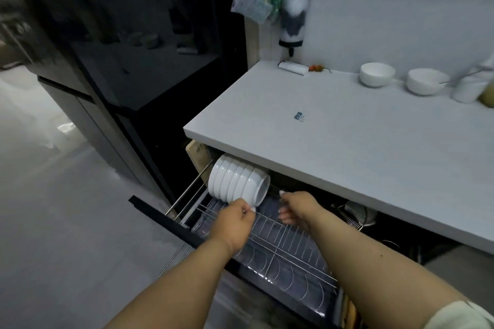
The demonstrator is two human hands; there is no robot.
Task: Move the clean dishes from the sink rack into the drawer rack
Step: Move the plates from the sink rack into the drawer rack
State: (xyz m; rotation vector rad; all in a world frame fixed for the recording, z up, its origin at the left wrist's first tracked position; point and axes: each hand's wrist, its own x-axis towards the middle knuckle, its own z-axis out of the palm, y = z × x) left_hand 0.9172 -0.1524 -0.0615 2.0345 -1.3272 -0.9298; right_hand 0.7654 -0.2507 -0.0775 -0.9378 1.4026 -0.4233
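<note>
Transfer partly done. A row of white bowls [236, 184] stands on edge at the far left of the open drawer rack [280, 243]. The left hand [235, 224] pinches the nearest bowl's rim; the right hand [296, 208], fingers loosely curled, hovers just right of the row, holding nothing. Most rack slots nearer the camera stay unfilled; the sink rack is out of view.
</note>
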